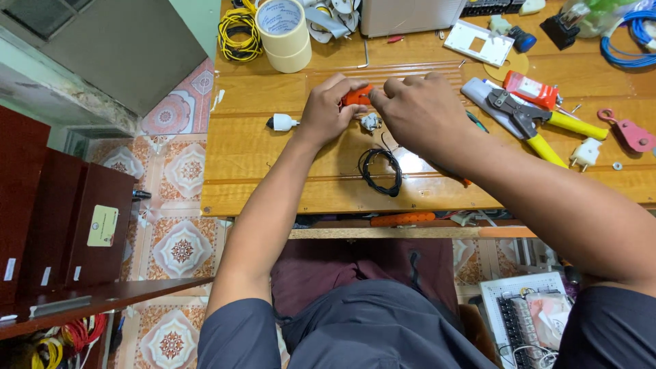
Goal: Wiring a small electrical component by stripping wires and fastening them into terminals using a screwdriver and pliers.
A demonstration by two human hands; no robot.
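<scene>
My left hand [326, 109] grips an orange-handled tool [357, 96] on the wooden table [260, 164]. My right hand [420, 113] meets it from the right, fingers curled over the tool's end and a small grey plug part [371, 122] just below. What the right fingers pinch is hidden. A black coiled wire [381, 171] lies on the table beneath my right wrist. A white and black plug piece [281, 123] rests left of my left hand.
Two rolls of masking tape [283, 31] and yellow wire [239, 31] stand at the back left. Yellow-handled pliers [540, 126], a red box [531, 89], a white plug [585, 154] and a pink pulley [632, 133] lie at the right. An orange screwdriver [403, 219] sits on the ledge below.
</scene>
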